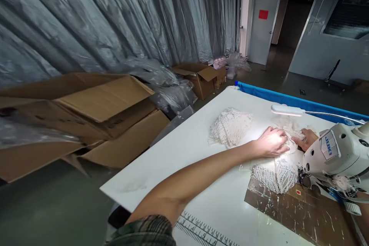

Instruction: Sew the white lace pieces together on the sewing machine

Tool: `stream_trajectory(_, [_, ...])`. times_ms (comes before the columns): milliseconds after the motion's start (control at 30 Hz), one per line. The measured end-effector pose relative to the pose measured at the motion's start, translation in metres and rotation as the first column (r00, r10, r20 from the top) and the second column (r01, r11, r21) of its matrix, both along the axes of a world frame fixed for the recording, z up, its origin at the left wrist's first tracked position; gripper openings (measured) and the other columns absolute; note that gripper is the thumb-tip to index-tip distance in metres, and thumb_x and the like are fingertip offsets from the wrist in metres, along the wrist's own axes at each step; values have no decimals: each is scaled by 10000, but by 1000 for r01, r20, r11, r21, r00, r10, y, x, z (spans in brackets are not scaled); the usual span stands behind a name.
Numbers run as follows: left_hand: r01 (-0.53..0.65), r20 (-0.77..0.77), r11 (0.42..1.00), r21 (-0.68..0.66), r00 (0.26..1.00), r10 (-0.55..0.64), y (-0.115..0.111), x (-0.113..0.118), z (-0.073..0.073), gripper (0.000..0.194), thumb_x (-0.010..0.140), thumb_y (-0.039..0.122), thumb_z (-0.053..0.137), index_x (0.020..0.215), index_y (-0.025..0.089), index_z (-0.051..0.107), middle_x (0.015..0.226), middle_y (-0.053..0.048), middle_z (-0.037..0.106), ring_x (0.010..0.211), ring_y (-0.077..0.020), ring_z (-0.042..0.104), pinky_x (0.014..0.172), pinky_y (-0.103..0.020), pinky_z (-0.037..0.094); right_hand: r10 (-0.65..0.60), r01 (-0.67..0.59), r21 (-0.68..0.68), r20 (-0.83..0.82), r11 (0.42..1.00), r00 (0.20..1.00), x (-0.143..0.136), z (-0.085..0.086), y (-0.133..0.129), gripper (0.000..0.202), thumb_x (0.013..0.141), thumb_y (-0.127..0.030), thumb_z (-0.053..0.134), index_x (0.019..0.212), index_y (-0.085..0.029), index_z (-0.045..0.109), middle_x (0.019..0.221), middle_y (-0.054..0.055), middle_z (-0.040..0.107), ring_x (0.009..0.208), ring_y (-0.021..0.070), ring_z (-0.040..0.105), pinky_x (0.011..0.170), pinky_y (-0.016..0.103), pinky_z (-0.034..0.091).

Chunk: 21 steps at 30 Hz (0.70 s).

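My left hand point(272, 142) reaches across the white table and rests on white lace fabric point(276, 173), its fingers bent over the cloth under a bright light. Beyond it, my right hand point(307, 139) holds the far part of the same fabric, partly hidden behind the white sewing machine head point(331, 150). The near end of the lace spreads over a brown taped board point(273, 203) beside the needle area. A separate pile of white lace pieces point(230, 127) lies to the left of my hands.
A lamp point(288, 110) on a bendable arm hangs over the far side of the white table point(161, 184). Blue cloth point(302, 102) lines the far edge. A printed ruler scale point(201, 234) marks the near edge. Open cardboard boxes point(106, 100) stand on the floor at left.
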<state>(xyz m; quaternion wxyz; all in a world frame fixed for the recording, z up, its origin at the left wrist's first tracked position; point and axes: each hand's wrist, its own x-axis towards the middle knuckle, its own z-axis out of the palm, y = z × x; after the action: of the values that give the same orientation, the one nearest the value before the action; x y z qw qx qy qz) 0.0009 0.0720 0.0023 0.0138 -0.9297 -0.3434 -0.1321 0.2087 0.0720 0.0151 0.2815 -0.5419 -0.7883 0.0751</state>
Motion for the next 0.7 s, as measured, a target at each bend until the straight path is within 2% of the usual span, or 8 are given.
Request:
stream_trajectory(67, [-18, 43, 1000, -6, 999, 19, 4, -3, -10, 362, 963, 405, 472, 1169, 139, 606, 1251, -142, 604, 1128, -279, 580, 950, -431, 458, -90, 77, -118, -106, 990, 990, -7, -3, 13, 335, 892, -479, 600, 701, -208, 551, 678, 19, 600, 684, 170, 603, 696, 324, 520])
stream_trajectory(133, [-4, 90, 1000, -9, 996, 4, 7, -6, -19, 401, 977, 414, 439, 1246, 137, 550, 1339, -153, 545, 1202, -282, 533, 995, -440, 434, -177, 118, -248, -234, 962, 956, -13, -4, 20, 367, 856, -506, 624, 653, -230, 490, 564, 11, 566, 623, 198, 614, 637, 332, 529])
stream_trajectory(200, [22, 129, 1000, -7, 991, -21, 10, -7, -25, 404, 980, 418, 430, 1257, 143, 532, 1364, -158, 523, 1217, -280, 519, 1009, -440, 425, -251, 103, -375, -372, 922, 894, -17, -4, 23, 329, 861, -506, 611, 711, -233, 504, 590, 10, 607, 613, 189, 633, 623, 321, 553])
stream_trajectory(333, [40, 192, 999, -33, 981, -33, 13, -5, -27, 407, 962, 402, 452, 1261, 132, 505, 1324, -167, 527, 1190, -283, 513, 1009, -452, 416, -353, -28, -553, -568, 833, 744, -21, -1, 20, 192, 887, -390, 610, 860, -202, 576, 789, 22, 698, 725, 139, 675, 727, 263, 582])
stream_trajectory(433, [15, 210, 993, -120, 978, 11, 13, -4, -22, 362, 947, 382, 460, 1196, 130, 535, 1143, -129, 592, 1068, -259, 544, 987, -439, 421, -418, -131, -645, -622, 753, 662, -22, 4, 20, 108, 885, -275, 624, 839, -177, 624, 821, 38, 710, 762, 131, 688, 781, 248, 585])
stream_trajectory(533, [-21, 199, 982, -188, 978, 59, 11, -4, -17, 295, 968, 304, 385, 1130, 131, 560, 1026, -95, 591, 995, -229, 538, 998, -414, 398, -495, -174, -715, -618, 677, 611, -23, 9, 24, 103, 822, -170, 690, 738, -162, 632, 763, 52, 705, 727, 141, 691, 771, 257, 600])
stream_trajectory(633, [-70, 164, 976, -205, 981, 105, 10, -3, -15, 271, 963, 243, 345, 1054, 119, 569, 1001, -96, 562, 961, -221, 517, 985, -398, 383, -540, -192, -754, -601, 628, 589, -25, 13, 25, 93, 779, -110, 718, 730, -150, 649, 743, 52, 702, 687, 137, 683, 745, 252, 610])
stream_trajectory(700, [-118, 136, 969, -216, 979, 149, 10, -2, -14, 261, 960, 265, 357, 990, 121, 573, 983, -96, 547, 937, -225, 503, 952, -401, 387, -556, -196, -767, -592, 611, 583, -27, 14, 23, 119, 730, -73, 750, 766, -147, 664, 754, 37, 704, 670, 126, 675, 711, 228, 611])
